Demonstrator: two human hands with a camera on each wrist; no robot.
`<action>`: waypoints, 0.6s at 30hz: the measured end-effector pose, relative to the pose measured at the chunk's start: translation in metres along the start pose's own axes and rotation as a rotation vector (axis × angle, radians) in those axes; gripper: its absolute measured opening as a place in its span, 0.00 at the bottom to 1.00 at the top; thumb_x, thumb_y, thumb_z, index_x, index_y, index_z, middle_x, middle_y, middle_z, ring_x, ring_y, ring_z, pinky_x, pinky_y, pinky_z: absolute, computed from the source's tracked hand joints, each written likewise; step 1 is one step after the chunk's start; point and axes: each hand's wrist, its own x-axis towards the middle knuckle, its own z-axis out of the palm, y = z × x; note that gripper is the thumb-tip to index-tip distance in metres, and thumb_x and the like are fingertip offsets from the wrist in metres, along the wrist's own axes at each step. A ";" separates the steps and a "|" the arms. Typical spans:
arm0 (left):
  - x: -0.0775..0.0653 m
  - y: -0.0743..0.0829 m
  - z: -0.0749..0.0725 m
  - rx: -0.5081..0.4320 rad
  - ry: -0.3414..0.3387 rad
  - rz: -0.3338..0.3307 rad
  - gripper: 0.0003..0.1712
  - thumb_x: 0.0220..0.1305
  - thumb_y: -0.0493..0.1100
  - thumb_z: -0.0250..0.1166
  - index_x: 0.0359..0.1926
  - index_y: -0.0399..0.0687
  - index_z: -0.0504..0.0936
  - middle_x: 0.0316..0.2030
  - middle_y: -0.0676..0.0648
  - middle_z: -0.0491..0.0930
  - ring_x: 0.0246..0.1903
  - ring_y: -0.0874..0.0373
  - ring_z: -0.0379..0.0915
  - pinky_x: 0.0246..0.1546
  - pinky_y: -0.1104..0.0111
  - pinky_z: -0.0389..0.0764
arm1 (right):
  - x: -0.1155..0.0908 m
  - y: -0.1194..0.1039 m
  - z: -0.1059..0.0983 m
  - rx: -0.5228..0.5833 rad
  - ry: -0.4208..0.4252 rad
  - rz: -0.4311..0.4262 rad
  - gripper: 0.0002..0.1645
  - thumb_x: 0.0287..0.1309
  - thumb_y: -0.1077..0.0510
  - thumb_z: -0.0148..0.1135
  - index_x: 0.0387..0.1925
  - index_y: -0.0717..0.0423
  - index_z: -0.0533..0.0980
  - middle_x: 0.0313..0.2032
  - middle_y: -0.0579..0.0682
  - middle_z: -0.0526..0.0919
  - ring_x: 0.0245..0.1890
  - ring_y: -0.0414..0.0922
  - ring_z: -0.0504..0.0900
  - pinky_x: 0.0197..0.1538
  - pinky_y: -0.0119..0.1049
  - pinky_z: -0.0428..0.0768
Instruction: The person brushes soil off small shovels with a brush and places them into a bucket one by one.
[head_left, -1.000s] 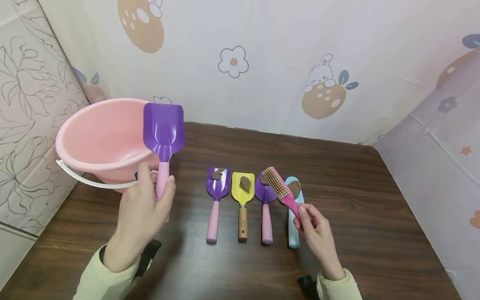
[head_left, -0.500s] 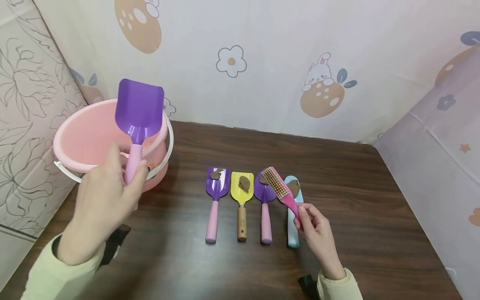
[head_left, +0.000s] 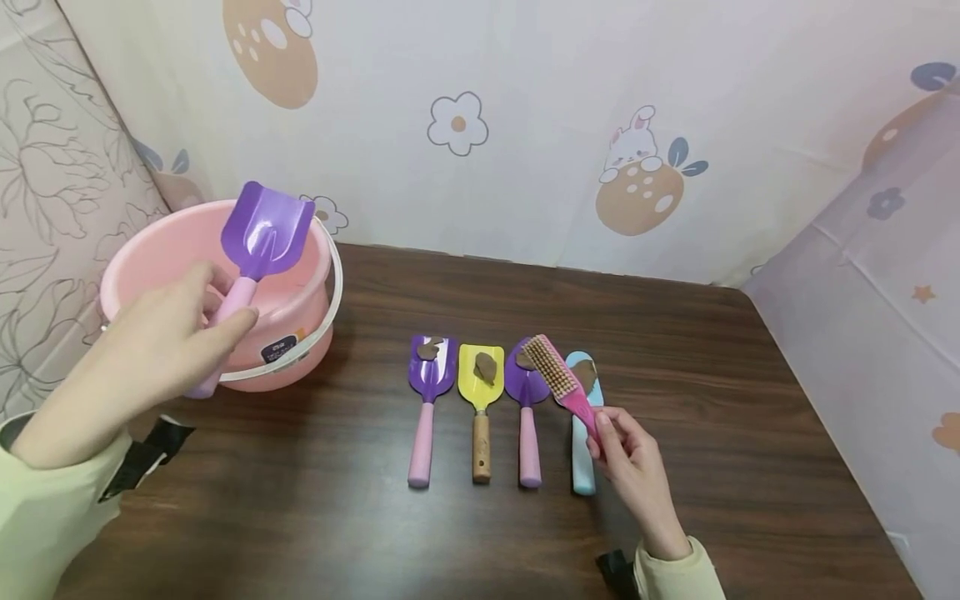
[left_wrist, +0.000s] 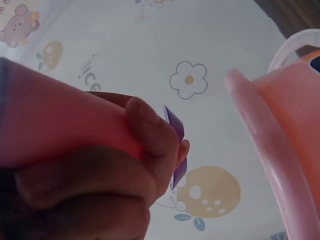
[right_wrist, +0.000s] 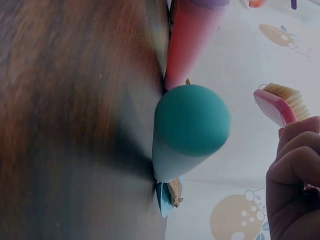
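My left hand (head_left: 161,337) grips the pink handle of a purple garden shovel (head_left: 268,232), holding it raised with its blade over the pink bucket (head_left: 168,242). No brown lump shows on that blade. In the left wrist view the fingers curl round the pink handle (left_wrist: 75,115), with the bucket rim (left_wrist: 265,140) to the right. My right hand (head_left: 637,471) pinches a pink scrub brush (head_left: 557,368) by its handle, bristles showing. That brush overlaps a light blue trowel (head_left: 583,458) in the head view; in the right wrist view the brush (right_wrist: 280,107) is held above the table.
A purple square shovel (head_left: 423,442), a yellow shovel with wooden handle (head_left: 481,450) and a rounded purple trowel (head_left: 529,450) lie in a row beside the light blue one, each bearing a brown lump. The bucket's white handle (head_left: 337,292) hangs down. Patterned cloth walls (head_left: 525,167) enclose the table.
My left hand has carried the purple shovel left to the bucket, and its blade has tilted. The bucket's white handle swung to the right side. My right hand and the brush stayed put.
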 end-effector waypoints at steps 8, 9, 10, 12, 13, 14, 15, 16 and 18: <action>0.014 -0.013 -0.015 0.075 -0.128 -0.007 0.23 0.69 0.52 0.51 0.45 0.33 0.66 0.21 0.44 0.76 0.17 0.58 0.69 0.18 0.68 0.66 | 0.000 0.000 0.000 -0.009 0.010 0.002 0.16 0.71 0.56 0.46 0.43 0.66 0.74 0.18 0.45 0.72 0.12 0.34 0.62 0.12 0.33 0.64; 0.015 -0.014 -0.017 0.089 -0.136 -0.008 0.22 0.69 0.52 0.50 0.42 0.34 0.67 0.18 0.46 0.75 0.16 0.58 0.68 0.18 0.68 0.65 | -0.001 0.000 0.000 -0.009 0.010 0.001 0.16 0.71 0.56 0.46 0.43 0.66 0.74 0.18 0.45 0.72 0.12 0.34 0.62 0.12 0.33 0.63; 0.016 -0.015 -0.020 0.085 -0.164 -0.024 0.22 0.70 0.53 0.49 0.41 0.35 0.66 0.15 0.47 0.72 0.13 0.57 0.66 0.15 0.67 0.65 | -0.001 0.000 0.000 -0.009 0.009 0.000 0.16 0.71 0.56 0.46 0.43 0.66 0.74 0.18 0.46 0.72 0.12 0.34 0.62 0.12 0.33 0.63; 0.019 -0.017 -0.024 0.117 -0.188 -0.036 0.22 0.70 0.54 0.47 0.39 0.36 0.67 0.11 0.49 0.69 0.11 0.57 0.65 0.14 0.66 0.64 | -0.001 0.000 0.000 -0.008 0.008 0.001 0.16 0.71 0.56 0.46 0.43 0.66 0.74 0.18 0.46 0.72 0.12 0.34 0.62 0.12 0.33 0.63; 0.020 -0.018 -0.025 0.140 -0.200 -0.042 0.22 0.70 0.55 0.46 0.38 0.36 0.67 0.10 0.49 0.69 0.11 0.57 0.66 0.14 0.65 0.64 | -0.001 0.000 0.000 -0.009 0.007 0.003 0.16 0.71 0.56 0.46 0.43 0.66 0.74 0.18 0.46 0.72 0.12 0.34 0.62 0.13 0.33 0.63; 0.022 -0.019 -0.027 0.165 -0.209 -0.041 0.23 0.70 0.55 0.45 0.37 0.36 0.67 0.09 0.50 0.69 0.11 0.56 0.66 0.14 0.65 0.64 | -0.001 0.000 0.000 -0.011 0.004 0.004 0.16 0.71 0.56 0.46 0.43 0.66 0.74 0.19 0.46 0.72 0.12 0.35 0.62 0.13 0.33 0.63; 0.024 -0.020 -0.029 0.192 -0.217 -0.038 0.24 0.70 0.55 0.44 0.37 0.36 0.68 0.09 0.50 0.69 0.13 0.56 0.67 0.15 0.65 0.65 | -0.001 0.000 0.000 -0.012 0.001 0.006 0.16 0.71 0.56 0.46 0.43 0.66 0.73 0.19 0.46 0.72 0.12 0.35 0.62 0.13 0.33 0.63; 0.026 -0.021 -0.030 0.208 -0.232 -0.033 0.24 0.70 0.55 0.45 0.37 0.35 0.68 0.09 0.50 0.70 0.13 0.56 0.67 0.16 0.65 0.65 | -0.001 0.000 0.000 -0.014 -0.002 0.008 0.16 0.71 0.56 0.47 0.44 0.66 0.73 0.19 0.46 0.72 0.12 0.35 0.63 0.13 0.34 0.63; 0.029 -0.023 -0.034 0.259 -0.234 -0.005 0.23 0.70 0.53 0.47 0.36 0.34 0.70 0.10 0.50 0.70 0.15 0.56 0.67 0.18 0.65 0.64 | -0.001 0.000 0.000 -0.018 -0.007 0.013 0.16 0.71 0.56 0.47 0.44 0.65 0.73 0.19 0.46 0.72 0.12 0.36 0.63 0.13 0.34 0.64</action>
